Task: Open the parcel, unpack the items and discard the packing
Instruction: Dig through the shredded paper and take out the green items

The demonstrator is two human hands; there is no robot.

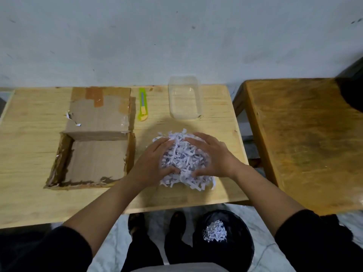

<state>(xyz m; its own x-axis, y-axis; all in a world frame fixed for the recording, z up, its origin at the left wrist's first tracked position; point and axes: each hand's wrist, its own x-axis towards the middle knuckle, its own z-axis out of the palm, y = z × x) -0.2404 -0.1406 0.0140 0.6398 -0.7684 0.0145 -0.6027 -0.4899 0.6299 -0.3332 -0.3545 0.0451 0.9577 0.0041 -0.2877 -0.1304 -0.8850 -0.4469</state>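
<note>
- Evidently gathering: spread fingers (165, 143) of the left hand (155, 160) and right hand (214, 156) curl round the shredded paper (182, 154), probably to bunch it for lifting.
- That heap sits on the desk (29, 124), just right of an open cardboard box (98, 158).
- Behind lie a green knife (143, 104) and a clear tub (184, 99).
- Beyond: pale wall (176, 36), darker table (294, 134), black bin (241, 250) below.

The left hand (151, 161) and right hand (214, 156) extend from loose black fabric sleeves (49, 250) bunched near the elbows. Below the pale wooden tabletop (29, 154) show black trousers (141, 252), dark shoes (177, 220) and a grey garment hem (176, 269).
</note>
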